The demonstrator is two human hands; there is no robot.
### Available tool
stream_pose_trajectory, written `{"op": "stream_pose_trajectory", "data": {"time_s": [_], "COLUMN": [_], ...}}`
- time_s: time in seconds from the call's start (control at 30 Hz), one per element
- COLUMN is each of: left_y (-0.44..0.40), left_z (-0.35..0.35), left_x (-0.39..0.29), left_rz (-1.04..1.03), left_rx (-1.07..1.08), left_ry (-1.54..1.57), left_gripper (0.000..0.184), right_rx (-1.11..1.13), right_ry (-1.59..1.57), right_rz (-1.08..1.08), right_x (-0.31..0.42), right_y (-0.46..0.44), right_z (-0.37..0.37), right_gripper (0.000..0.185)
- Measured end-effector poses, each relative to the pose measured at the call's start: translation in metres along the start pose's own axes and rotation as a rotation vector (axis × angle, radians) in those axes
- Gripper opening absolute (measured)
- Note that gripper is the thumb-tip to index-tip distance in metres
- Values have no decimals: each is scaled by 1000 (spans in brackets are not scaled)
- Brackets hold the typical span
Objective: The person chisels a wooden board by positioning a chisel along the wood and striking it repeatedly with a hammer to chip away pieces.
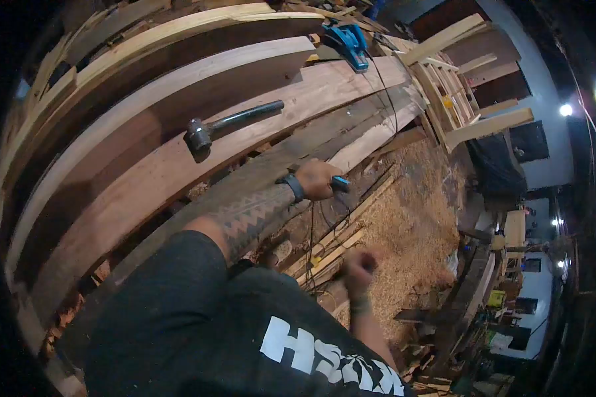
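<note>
My left hand [318, 178], with a dark band at its wrist, is closed around a small blue-and-black object [340, 184] above the boards. Dark cord loops hang just below it. Lower and to the right, my right hand [359, 270] has its fingers curled in over the wood shavings [410, 231]; blur hides what they may hold. A hammer [245, 116] lies on a broad pale plank [159, 178], beyond my left forearm. Farther off, a blue power tool [347, 45] rests at the far end of the planks, with a cable running from it.
Curved boards [232, 63] stand on edge along the left. A slatted wooden frame [444, 92] stands at the upper right. Thin strips [331, 258] and cords lie between my hands. Heavy timber [477, 291] and scraps are at the right.
</note>
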State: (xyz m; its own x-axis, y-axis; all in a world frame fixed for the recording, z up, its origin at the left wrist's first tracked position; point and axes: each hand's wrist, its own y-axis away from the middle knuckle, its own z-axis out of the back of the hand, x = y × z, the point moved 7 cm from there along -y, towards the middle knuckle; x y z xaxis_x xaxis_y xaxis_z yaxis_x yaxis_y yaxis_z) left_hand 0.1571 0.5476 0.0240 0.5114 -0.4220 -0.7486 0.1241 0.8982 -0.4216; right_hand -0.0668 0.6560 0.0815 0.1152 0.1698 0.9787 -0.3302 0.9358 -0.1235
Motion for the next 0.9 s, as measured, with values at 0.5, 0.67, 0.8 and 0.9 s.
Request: {"op": "stream_pose_trajectory", "data": {"time_s": [0.5,0.67,0.8,0.9], "left_y": [4,5,4,8], "left_z": [-6,-8,-5,-8], "left_x": [4,9,-1,3], "left_rz": [-10,22,-30,-20], "left_rx": [5,78,-17,-43], "left_ry": [-5,8,-7,26], "left_gripper": [15,10,14,11], "right_rx": [-97,-14,-165,-379], "right_ry": [-91,479,371,50], "right_rz": [-70,-301,-222,-80], "right_x": [-32,-108,-73,-6], "right_y": [13,28,47,47], "right_z": [22,5,54,62], "right_gripper": [18,21,25,15]}}
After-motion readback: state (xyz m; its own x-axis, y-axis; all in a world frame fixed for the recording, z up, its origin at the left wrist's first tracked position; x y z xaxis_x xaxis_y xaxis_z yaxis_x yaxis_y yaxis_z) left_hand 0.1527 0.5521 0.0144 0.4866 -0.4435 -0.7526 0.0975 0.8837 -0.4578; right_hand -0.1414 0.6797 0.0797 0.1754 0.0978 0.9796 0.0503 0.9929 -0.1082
